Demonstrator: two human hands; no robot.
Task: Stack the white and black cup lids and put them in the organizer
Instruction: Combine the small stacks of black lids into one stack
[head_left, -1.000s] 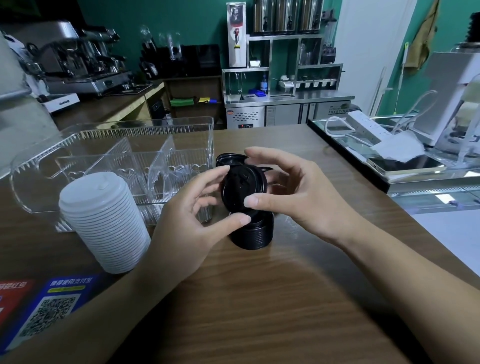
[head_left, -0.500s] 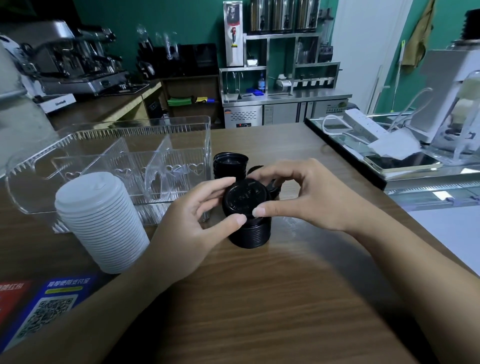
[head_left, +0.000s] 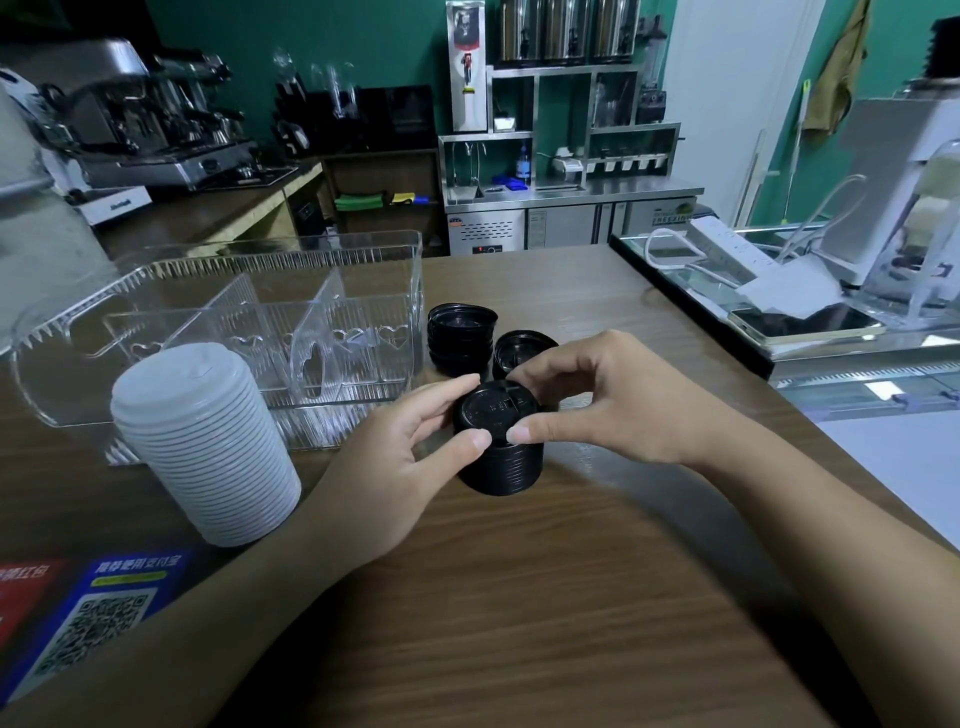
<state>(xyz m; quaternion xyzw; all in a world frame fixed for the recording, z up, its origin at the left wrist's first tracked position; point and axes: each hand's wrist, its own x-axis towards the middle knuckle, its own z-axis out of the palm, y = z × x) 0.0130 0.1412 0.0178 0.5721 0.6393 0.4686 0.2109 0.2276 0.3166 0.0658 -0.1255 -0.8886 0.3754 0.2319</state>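
A stack of black lids (head_left: 501, 457) stands on the wooden counter in the middle. Its top black lid (head_left: 491, 410) is pinched at the rim by my left hand (head_left: 410, 457) from the left and my right hand (head_left: 602, 400) from the right. Behind it stand a second, shorter stack of black lids (head_left: 460, 340) and a single upturned black lid (head_left: 522, 348). A tall stack of white lids (head_left: 202, 441) stands at the left. The clear plastic organizer (head_left: 260, 270) with dividers lies behind the white stack, and I see no lids in it.
Printed QR-code cards (head_left: 88, 618) lie at the counter's near left edge. A phone (head_left: 805, 322) and a white power strip (head_left: 727, 249) sit on the glass ledge to the right. An espresso machine (head_left: 150, 119) stands far left.
Both hands brought the tilted black lid down flat onto the top of the black stack. The second black stack behind has come into view.
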